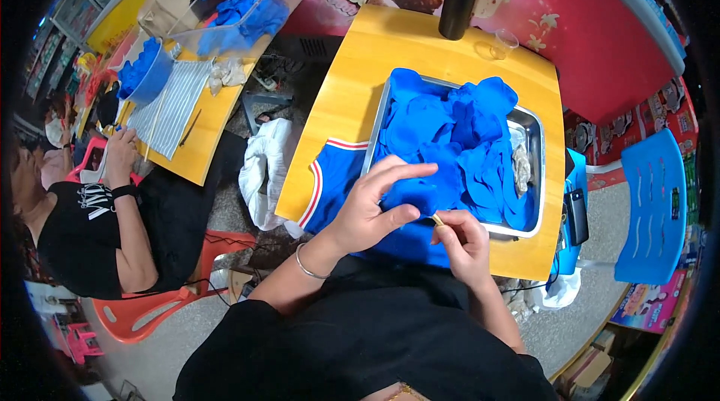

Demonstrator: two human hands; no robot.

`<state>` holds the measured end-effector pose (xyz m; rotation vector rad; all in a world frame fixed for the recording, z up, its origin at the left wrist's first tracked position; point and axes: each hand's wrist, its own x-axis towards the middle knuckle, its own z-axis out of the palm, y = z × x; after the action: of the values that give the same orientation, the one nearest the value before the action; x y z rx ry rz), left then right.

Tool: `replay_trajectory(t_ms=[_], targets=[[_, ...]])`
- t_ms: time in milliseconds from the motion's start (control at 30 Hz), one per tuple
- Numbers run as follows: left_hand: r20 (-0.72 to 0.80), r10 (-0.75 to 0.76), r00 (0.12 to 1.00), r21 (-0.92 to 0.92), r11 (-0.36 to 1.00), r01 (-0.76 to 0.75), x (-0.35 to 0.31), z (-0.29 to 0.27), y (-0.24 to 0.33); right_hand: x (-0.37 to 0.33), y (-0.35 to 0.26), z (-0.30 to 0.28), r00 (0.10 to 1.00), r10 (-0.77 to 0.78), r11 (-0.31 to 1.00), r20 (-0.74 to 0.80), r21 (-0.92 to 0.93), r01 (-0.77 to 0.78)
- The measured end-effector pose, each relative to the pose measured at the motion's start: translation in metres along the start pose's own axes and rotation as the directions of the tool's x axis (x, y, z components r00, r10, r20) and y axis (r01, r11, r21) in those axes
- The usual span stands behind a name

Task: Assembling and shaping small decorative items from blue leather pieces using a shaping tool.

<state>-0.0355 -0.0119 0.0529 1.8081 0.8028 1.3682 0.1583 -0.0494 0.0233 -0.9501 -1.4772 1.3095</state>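
Note:
My left hand point(369, 210), with a bracelet at its wrist, curls round a rounded blue fabric petal point(412, 196). Its thumb and forefinger are spread, and the petal lies between them; the other fingers are partly hidden. At the petal's lower right, my right hand point(466, 245) pinches a thin yellowish stick point(437, 219) whose tip meets the blue piece. Just beyond my hands is a metal tray point(541, 176) heaped with blue fabric petals point(450, 120). A crumpled clear plastic bag point(521, 169) sits at its right side. Blue cloth with red and white trim point(330, 180) lies under my hands.
The yellow table point(337, 86) bears a black bottle point(460, 0) and a clear cup point(504, 44) at its far edge. A blue chair point(654, 206) stands right. At left, a person point(94, 228) sits by another table with a blue basin point(142, 75) and a clear bin point(247, 22).

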Motion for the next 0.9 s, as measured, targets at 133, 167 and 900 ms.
replay_trajectory(t_ms=[133, 167, 900], targets=[[-0.023, -0.022, 0.999, 0.006, 1.000, 0.022, -0.003, -0.003, 0.005, -0.001, -0.005, -0.005, 0.996, -0.074, 0.970, 0.052, -0.228, 0.084], [-0.054, -0.052, 0.997, -0.005, 0.999, 0.052, -0.005, 0.002, 0.006, -0.002, -0.006, -0.005, 0.996, -0.074, 0.970, 0.055, -0.227, 0.085], [-0.088, -0.023, 0.996, -0.251, 0.968, 0.000, -0.015, 0.009, -0.010, -0.007, 0.000, 0.005, 0.988, 0.088, 0.957, 0.125, 0.266, -0.119]])
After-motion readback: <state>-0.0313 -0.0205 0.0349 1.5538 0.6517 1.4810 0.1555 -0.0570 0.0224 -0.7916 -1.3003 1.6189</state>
